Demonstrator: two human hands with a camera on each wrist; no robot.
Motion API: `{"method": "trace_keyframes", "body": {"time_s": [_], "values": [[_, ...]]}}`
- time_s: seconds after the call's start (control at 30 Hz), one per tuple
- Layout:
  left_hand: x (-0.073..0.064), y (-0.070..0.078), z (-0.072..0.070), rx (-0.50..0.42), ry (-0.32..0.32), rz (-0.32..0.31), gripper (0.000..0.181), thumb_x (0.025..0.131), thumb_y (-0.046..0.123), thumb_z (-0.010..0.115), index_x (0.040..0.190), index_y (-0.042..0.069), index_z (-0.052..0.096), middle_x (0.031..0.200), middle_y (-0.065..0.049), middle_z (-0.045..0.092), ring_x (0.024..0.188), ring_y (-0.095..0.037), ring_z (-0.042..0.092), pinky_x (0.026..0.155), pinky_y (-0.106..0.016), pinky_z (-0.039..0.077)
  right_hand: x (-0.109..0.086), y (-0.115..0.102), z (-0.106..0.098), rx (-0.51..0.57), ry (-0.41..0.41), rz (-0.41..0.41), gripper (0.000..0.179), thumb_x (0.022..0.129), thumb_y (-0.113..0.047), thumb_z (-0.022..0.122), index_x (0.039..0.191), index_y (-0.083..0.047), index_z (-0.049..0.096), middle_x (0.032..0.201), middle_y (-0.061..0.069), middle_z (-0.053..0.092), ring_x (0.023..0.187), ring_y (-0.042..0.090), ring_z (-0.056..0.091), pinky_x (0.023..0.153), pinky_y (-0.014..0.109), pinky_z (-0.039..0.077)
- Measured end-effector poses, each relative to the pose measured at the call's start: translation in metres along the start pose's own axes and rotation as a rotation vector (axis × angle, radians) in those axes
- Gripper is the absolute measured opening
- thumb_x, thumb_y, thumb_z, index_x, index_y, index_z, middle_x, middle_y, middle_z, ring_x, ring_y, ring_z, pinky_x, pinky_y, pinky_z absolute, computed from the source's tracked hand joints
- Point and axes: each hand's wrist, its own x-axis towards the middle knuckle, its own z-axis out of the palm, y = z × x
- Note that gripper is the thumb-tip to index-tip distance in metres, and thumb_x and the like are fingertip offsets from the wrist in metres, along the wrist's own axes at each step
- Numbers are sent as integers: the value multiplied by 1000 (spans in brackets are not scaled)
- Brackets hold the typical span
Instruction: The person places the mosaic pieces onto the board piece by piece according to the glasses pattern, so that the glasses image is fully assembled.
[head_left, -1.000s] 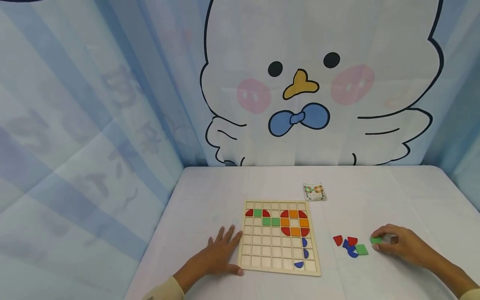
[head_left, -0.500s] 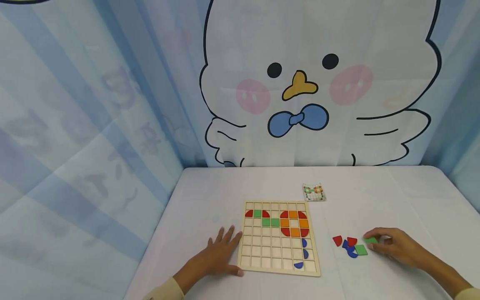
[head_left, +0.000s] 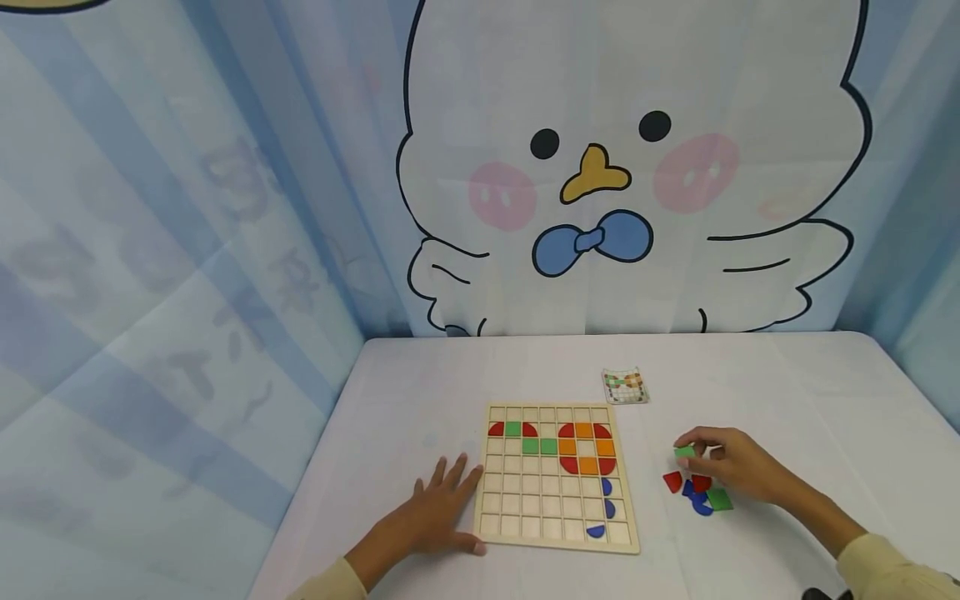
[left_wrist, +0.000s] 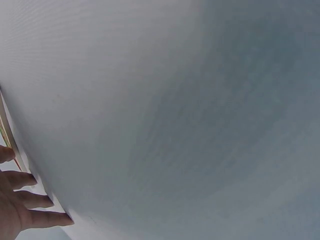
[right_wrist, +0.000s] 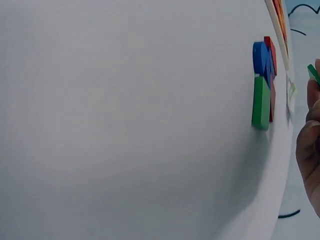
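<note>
A wooden grid board [head_left: 525,503] lies on the table, with red, green and orange pieces in its upper rows. Several blue half-round pieces [head_left: 609,508] sit in its lower right cells. My left hand [head_left: 435,512] rests with spread fingers against the board's left edge. My right hand [head_left: 738,462] pinches a green square tile [head_left: 684,452] between thumb and fingers, above the pile of loose pieces. In the right wrist view the held green tile [right_wrist: 314,73] shows only partly, at the right edge. The left wrist view catches the left fingers [left_wrist: 37,200] beside the board's rim.
Loose pieces lie right of the board: red quarter-rounds [head_left: 672,482], blue pieces [head_left: 701,503] and another green square [head_left: 719,499]. A small pattern card [head_left: 625,387] lies behind the board's far right corner. Printed curtains [head_left: 600,300] stand at the table's back and sides.
My right hand has moved left and away from me with the green tile, from right of the loose pile to over its far side. The left hand stays by the board.
</note>
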Motion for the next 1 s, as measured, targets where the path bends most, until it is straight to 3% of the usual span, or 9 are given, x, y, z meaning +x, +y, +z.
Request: {"method": "trace_keyframes", "body": {"time_s": [0.2, 0.4, 0.6, 0.87, 1.0], "values": [[0, 0, -1, -3, -3, 2, 111, 72, 72, 74, 160, 23, 27, 168, -13, 17, 152, -48, 15, 109, -74, 28, 18, -19, 13, 56, -61, -12, 37, 90, -27, 76, 118, -3, 71, 85, 4, 61, 54, 20, 57, 50, 28, 51], [-1, 0, -1, -8, -10, -11, 112, 71, 72, 74, 160, 24, 27, 168, -13, 17, 152, -48, 14, 110, -74, 28, 28, -31, 22, 117, -123, -57, 39, 91, -21, 75, 122, 1, 68, 92, 7, 59, 54, 15, 56, 50, 27, 52], [-3, 0, -3, -2, -10, 1, 111, 72, 72, 74, 160, 22, 27, 168, -14, 17, 152, -48, 15, 109, -74, 29, 40, -40, 34, 109, -170, -93, 39, 91, -17, 73, 126, 0, 67, 96, 6, 59, 53, 9, 51, 48, 23, 46], [-5, 0, -4, -15, -7, 28, 110, 74, 70, 73, 160, 20, 27, 168, -17, 16, 151, -50, 15, 108, -75, 28, 61, -56, 49, 116, -187, -186, 37, 92, -17, 73, 124, -1, 67, 93, 4, 59, 56, 6, 51, 52, 22, 48], [-3, -1, -2, -9, -6, 23, 110, 74, 71, 72, 160, 22, 26, 168, -15, 15, 152, -49, 14, 109, -74, 28, 72, -64, 57, 63, -152, -255, 32, 91, -17, 74, 120, -5, 69, 92, 1, 59, 70, 5, 53, 59, 21, 49]]}}
